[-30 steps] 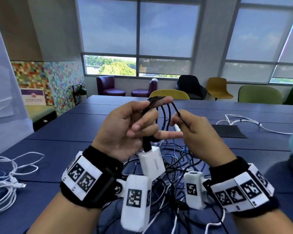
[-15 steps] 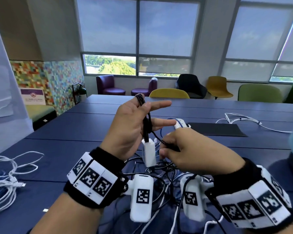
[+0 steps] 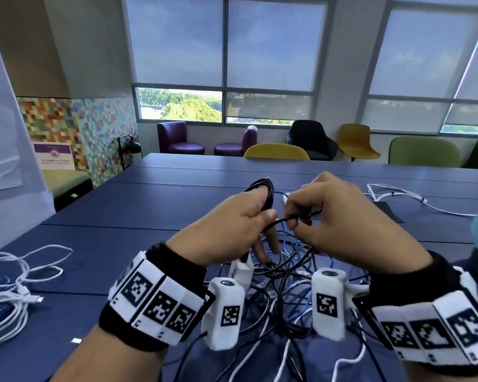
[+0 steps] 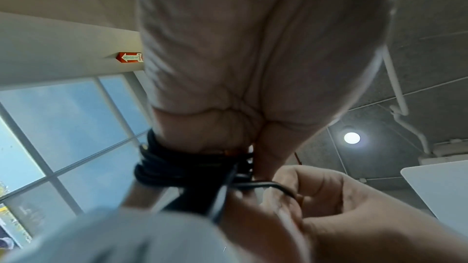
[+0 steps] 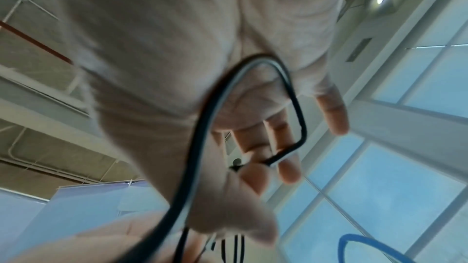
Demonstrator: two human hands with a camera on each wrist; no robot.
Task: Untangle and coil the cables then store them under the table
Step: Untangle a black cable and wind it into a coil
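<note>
A person stands at a dark blue surface (image 3: 138, 205), both hands raised just above a tangle (image 3: 284, 293) of black, blue and white cables. The left hand (image 3: 226, 230) holds a small black coil (image 3: 262, 193) wound around its index finger, thumb curled against the turns; a white adapter (image 3: 242, 270) hangs from the hand on the same cable. The right hand (image 3: 340, 227), just beside it, pinches the loose black strand (image 3: 293, 217) between thumb and fingers, the other fingers loosely bent. That strand runs down into the tangle.

Risks, as a judgement: pulling the strand while it is still threaded through the pile could tighten a knot or drag the blue and white cables along. The coil looks loosely held, so a tug might slip its turns off the finger. The dangling adapter could swing and snag.

White cables (image 3: 14, 296) lie at the left edge, more (image 3: 398, 194) far right.
</note>
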